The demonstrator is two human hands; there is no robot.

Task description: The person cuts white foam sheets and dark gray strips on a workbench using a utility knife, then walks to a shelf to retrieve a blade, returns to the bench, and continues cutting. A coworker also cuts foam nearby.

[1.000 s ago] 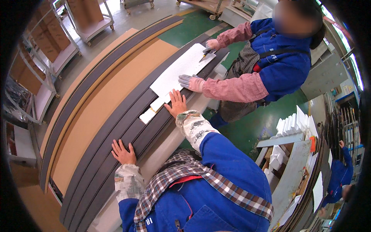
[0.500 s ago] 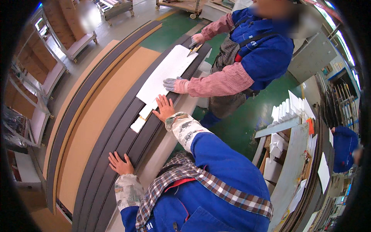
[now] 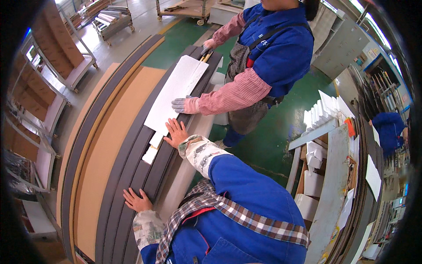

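Left grip (image 3: 139, 202) splayed, right grip (image 3: 177, 135) palm-down

Nothing is legible, even the co-worker's jacket marks (image 3: 263, 41).

The bare left hand (image 3: 138, 202) spreads its fingers on long, dark grey, grooved panels (image 3: 125, 178). Beyond those fingertips lies a small white foam-like block (image 3: 150, 155). The bare right hand (image 3: 177, 134) lies flat, its fingertips at the edge of a white rectangular foam-like sheet (image 3: 172, 91); just beyond them rests a co-worker's grey-gloved hand (image 3: 186, 105).
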